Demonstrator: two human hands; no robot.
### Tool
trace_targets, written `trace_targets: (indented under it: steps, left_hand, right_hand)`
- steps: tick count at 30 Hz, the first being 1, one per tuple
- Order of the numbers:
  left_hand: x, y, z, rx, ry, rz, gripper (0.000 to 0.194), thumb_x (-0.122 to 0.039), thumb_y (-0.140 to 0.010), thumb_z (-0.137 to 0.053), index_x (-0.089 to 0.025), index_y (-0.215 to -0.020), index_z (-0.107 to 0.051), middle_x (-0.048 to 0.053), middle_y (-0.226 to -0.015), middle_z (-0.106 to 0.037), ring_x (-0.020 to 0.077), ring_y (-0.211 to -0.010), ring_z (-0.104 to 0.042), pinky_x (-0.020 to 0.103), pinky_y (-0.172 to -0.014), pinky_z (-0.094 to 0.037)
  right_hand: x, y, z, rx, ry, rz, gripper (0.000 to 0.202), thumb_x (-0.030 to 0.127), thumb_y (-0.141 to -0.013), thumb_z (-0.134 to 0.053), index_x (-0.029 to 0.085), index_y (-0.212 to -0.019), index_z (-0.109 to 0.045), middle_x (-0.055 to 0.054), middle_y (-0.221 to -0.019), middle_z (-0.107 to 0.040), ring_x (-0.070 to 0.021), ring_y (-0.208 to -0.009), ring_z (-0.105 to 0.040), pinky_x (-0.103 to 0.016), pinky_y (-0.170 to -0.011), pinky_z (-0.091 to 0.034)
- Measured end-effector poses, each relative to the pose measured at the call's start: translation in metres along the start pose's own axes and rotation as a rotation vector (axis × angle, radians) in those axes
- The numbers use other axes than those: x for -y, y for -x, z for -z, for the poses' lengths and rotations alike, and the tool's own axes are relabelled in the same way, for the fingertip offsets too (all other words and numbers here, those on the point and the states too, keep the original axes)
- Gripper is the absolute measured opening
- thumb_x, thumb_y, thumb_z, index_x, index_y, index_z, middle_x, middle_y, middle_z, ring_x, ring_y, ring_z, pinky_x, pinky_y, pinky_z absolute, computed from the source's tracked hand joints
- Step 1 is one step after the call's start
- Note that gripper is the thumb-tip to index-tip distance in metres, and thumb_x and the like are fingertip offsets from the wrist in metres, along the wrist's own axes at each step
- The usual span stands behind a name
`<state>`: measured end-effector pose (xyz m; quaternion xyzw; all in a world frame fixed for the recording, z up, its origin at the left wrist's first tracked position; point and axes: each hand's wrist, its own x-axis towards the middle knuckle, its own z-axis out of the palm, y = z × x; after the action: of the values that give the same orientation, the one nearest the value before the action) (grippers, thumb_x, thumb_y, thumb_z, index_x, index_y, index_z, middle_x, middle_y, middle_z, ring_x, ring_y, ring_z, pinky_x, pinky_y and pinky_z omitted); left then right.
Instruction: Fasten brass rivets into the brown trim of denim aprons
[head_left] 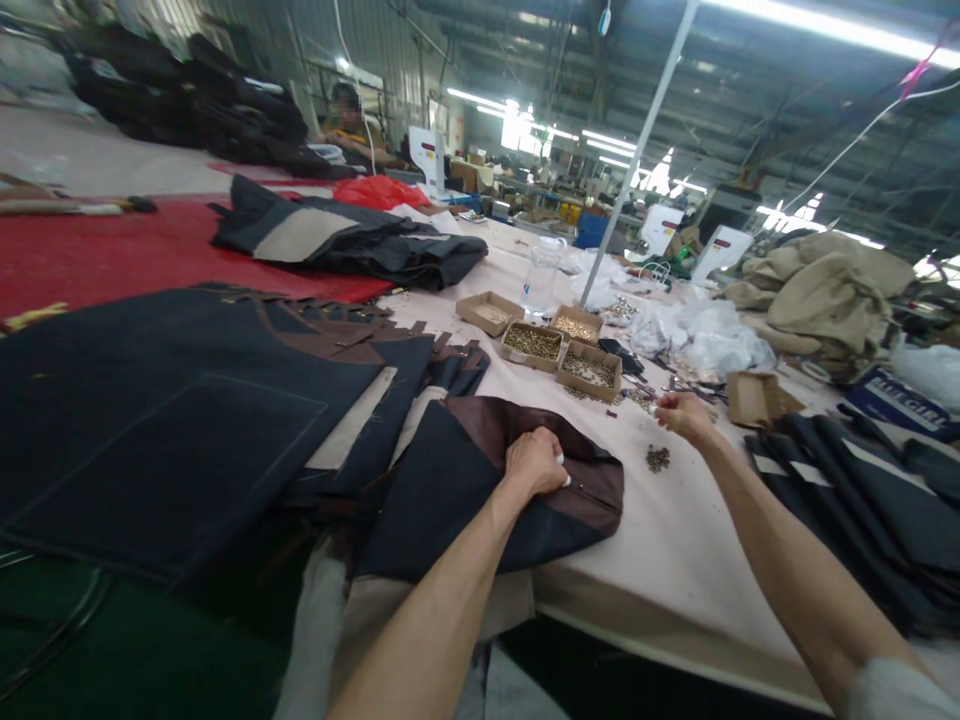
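Note:
My left hand (534,462) is closed on a dark fabric piece (442,490) with a brown panel, which lies at the table's front edge. White coverings show on the fingertips of this hand. Further right, my right hand (682,415) is held over the table with thumb and fingers pinched together. Whatever is between those fingers is too small to make out. Just below it lies a little pile of metal fasteners (658,459). Beyond both hands, a cardboard box of brass-coloured fasteners (532,345) stands against another box of small metal parts (589,371).
Stacked dark fabric pieces (187,400) cover the left side, and more folded ones (847,490) lie at the right. A clear plastic jug (541,275) stands behind the boxes, near a thin metal pole (637,150). Plastic bags (705,330) lie further right. Another person sits far back.

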<state>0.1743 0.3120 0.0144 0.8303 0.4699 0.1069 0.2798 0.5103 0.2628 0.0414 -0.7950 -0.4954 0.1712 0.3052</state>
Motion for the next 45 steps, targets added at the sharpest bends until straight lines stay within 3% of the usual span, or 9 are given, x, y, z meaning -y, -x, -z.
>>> trace_targets:
  steps: [7,15,20,26,32,36,40,43,45]
  left_hand:
    - [0.002,-0.002,-0.004,-0.019,0.015,0.022,0.027,-0.027,-0.056,-0.081,-0.026,-0.082,-0.075,0.002,-0.088,-0.077,0.0198,-0.088,-0.073,0.024,-0.078,-0.054]
    - [0.008,-0.005,-0.007,-0.025,0.04,-0.003,0.027,-0.026,-0.054,-0.079,-0.028,-0.08,-0.075,-0.001,-0.083,-0.076,0.0183,-0.083,-0.072,0.024,-0.072,-0.052]
    - [0.011,-0.008,-0.001,0.06,0.246,-0.031,0.03,-0.026,-0.057,-0.078,-0.029,-0.087,-0.079,-0.003,-0.082,-0.076,0.0165,-0.079,-0.069,0.023,-0.067,-0.049]
    - [0.02,-0.006,0.007,0.181,0.703,-0.235,0.031,-0.036,-0.071,-0.075,-0.012,-0.091,-0.08,0.006,-0.083,-0.075,0.0165,-0.074,-0.063,0.025,-0.071,-0.047]
    - [0.025,0.001,-0.003,0.175,0.729,-0.175,0.03,-0.038,-0.074,-0.072,-0.01,-0.083,-0.079,0.006,-0.075,-0.072,0.0139,-0.066,-0.058,0.024,-0.064,-0.043]
    - [0.023,0.004,-0.016,0.092,0.618,-0.103,0.024,-0.033,-0.07,-0.073,-0.011,-0.079,-0.079,0.003,-0.067,-0.07,0.0122,-0.06,-0.054,0.023,-0.057,-0.039]
    - [0.019,0.007,-0.016,0.088,0.533,-0.077,0.02,-0.027,-0.072,-0.068,-0.012,-0.077,-0.079,0.002,-0.063,-0.068,0.0111,-0.057,-0.052,0.022,-0.054,-0.035]
    - [0.015,0.009,-0.012,0.124,0.505,-0.094,0.019,-0.025,-0.072,-0.064,-0.011,-0.073,-0.077,0.001,-0.059,-0.064,0.01,-0.054,-0.048,0.022,-0.051,-0.032]
    - [0.013,0.01,-0.01,0.152,0.491,-0.106,0.018,-0.024,-0.072,-0.063,-0.011,-0.073,-0.076,0.0,-0.056,-0.061,0.0094,-0.052,-0.045,0.022,-0.049,-0.03]
  right_hand:
    - [-0.034,-0.04,-0.01,-0.143,0.157,-0.089,0.006,0.021,-0.057,-0.064,0.018,-0.062,-0.061,-0.001,-0.053,-0.061,-0.0164,-0.055,-0.056,-0.022,-0.052,-0.038]
    - [-0.036,-0.035,-0.009,-0.17,0.15,-0.02,0.005,0.022,-0.062,-0.061,0.018,-0.06,-0.059,-0.001,-0.052,-0.057,-0.0175,-0.054,-0.054,-0.024,-0.051,-0.036]
    - [0.004,0.021,-0.032,-0.161,0.012,0.235,0.012,0.027,-0.079,-0.057,0.019,-0.085,-0.063,-0.002,-0.074,-0.065,-0.0159,-0.066,-0.059,-0.023,-0.061,-0.045]
    - [0.063,0.09,-0.095,-0.066,-0.159,0.902,0.009,0.025,-0.089,-0.06,0.021,-0.096,-0.065,-0.007,-0.092,-0.065,-0.0177,-0.078,-0.062,-0.028,-0.068,-0.049]
    - [0.057,0.103,-0.121,-0.136,-0.012,1.092,0.022,0.021,-0.095,-0.055,0.023,-0.112,-0.067,-0.011,-0.102,-0.068,-0.0195,-0.084,-0.065,-0.03,-0.065,-0.052]
    - [0.044,0.112,-0.129,-0.133,-0.209,1.0,0.025,0.013,-0.093,-0.056,0.023,-0.111,-0.069,-0.011,-0.104,-0.07,-0.0208,-0.089,-0.067,-0.032,-0.072,-0.056]
    - [0.04,0.115,-0.131,-0.031,-0.488,0.659,0.011,0.024,-0.089,-0.065,0.022,-0.097,-0.071,-0.007,-0.093,-0.072,-0.0201,-0.076,-0.069,-0.033,-0.07,-0.058]
    - [0.04,0.112,-0.129,0.103,-0.577,0.398,0.022,0.034,-0.085,-0.07,0.02,-0.102,-0.072,-0.006,-0.087,-0.073,-0.0175,-0.062,-0.066,-0.03,-0.059,-0.056]
    - [0.04,0.108,-0.129,0.164,-0.605,0.34,0.028,0.039,-0.084,-0.073,0.019,-0.104,-0.073,-0.005,-0.08,-0.072,-0.0172,-0.059,-0.065,-0.028,-0.055,-0.053]
